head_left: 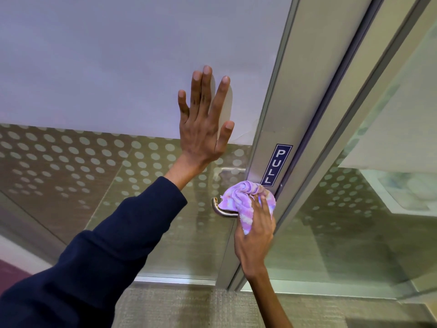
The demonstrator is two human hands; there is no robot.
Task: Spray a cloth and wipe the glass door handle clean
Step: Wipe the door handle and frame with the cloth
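At the glass door (118, 79), frosted above and dotted below, entries are listed relative to the handle.

Door frame (276, 110): brushed metal upright, just right of the handle; a "PULL" sticker (276, 165) is fixed just above it.

Left hand (203, 124): dark sleeve, laid flat on the glass above and left of the handle, fingers spread wide, nothing held.

Right hand (256, 229): just below and right of the handle, fingers closed on the cloth.

Cloth (243, 200): pink-and-white, bunched, pressed over the handle's inner end.

Handle (218, 208): curved metal lever; only the outer tip is exposed.

Risk, as judged: the lever could be depressed by wiping pressure and the door swung; the exposed tip could be missed; fingermarks could be left on the glass by the flat palm.
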